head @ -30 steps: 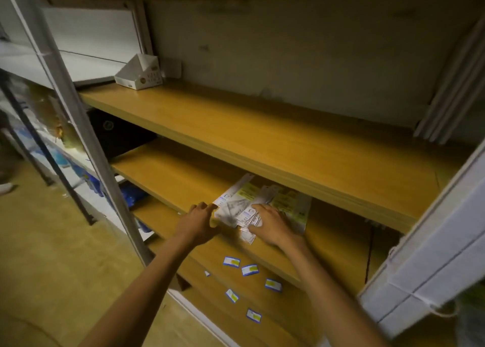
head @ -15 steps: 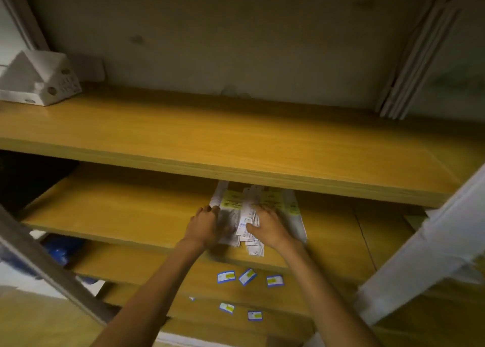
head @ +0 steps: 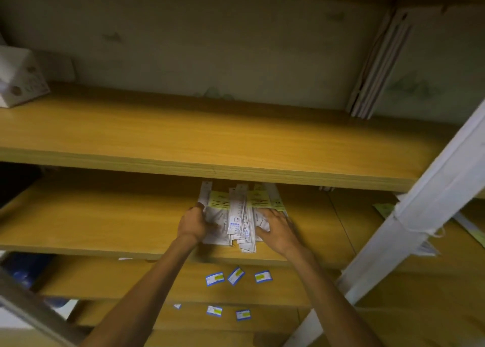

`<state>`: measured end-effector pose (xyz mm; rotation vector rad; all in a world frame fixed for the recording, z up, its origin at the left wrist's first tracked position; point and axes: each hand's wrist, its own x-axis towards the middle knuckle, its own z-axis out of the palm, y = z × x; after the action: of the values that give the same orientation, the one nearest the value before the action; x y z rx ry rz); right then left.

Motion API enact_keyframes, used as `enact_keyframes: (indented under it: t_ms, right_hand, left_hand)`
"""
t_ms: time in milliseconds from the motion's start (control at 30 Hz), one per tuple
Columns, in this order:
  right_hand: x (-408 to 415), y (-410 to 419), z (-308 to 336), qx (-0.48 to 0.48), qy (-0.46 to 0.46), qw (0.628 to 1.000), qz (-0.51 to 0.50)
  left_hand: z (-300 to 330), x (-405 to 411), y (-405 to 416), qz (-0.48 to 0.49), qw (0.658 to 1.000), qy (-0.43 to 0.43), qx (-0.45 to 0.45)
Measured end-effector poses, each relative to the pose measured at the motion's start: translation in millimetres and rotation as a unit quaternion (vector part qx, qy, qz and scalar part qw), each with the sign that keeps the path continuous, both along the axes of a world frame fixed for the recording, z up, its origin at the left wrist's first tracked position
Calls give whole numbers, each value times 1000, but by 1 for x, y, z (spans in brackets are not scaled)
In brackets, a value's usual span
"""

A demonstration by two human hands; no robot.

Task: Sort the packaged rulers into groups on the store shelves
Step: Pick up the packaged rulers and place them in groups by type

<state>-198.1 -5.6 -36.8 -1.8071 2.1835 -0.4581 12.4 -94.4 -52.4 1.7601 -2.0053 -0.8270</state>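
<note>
A loose pile of packaged rulers (head: 240, 215), white sleeves with yellow-green header cards, lies on the second wooden shelf (head: 105, 220), partly hidden under the shelf above. My left hand (head: 193, 223) grips the pile's left edge, fingers curled round a packet. On the pile's right side rests my right hand (head: 278, 228), its fingers spread over the packets. The far ends of the rulers are hidden by the upper shelf's front edge.
The upper shelf (head: 210, 142) carries a white box (head: 18, 81) at the left and flat boards (head: 378, 66) leaning at the right. Blue-edged price labels (head: 236, 276) sit on the lower shelf edges. A white upright post (head: 409, 220) crosses the right side, with more packets (head: 385, 209) behind it.
The view has swung right and closer to the shelves. Both hands stay on the ruler pile, drawing its sides together; the left hand now grips the left edge.
</note>
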Motion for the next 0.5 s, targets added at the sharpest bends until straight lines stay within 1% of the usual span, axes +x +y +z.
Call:
enact_keyframes:
  t_ms: [100, 233, 333, 400, 500]
  right_hand:
    - [-2, 5, 1, -5, -9, 1000, 0]
    - [-7, 14, 2, -10, -6, 1000, 0]
    - [-12, 21, 4, -15, -11, 1000, 1]
    - [-15, 25, 5, -13, -11, 1000, 0]
    - [-18, 29, 4, -3, -2, 1000, -4]
  left_hand:
    - [4, 3, -1, 31, 997, 58, 45]
    - [11, 2, 0, 41, 989, 114, 79]
    - [11, 2, 1, 57, 978, 186, 78]
    - [11, 3, 3, 72, 972, 213, 68]
    - [9, 9, 6, 93, 963, 242, 76]
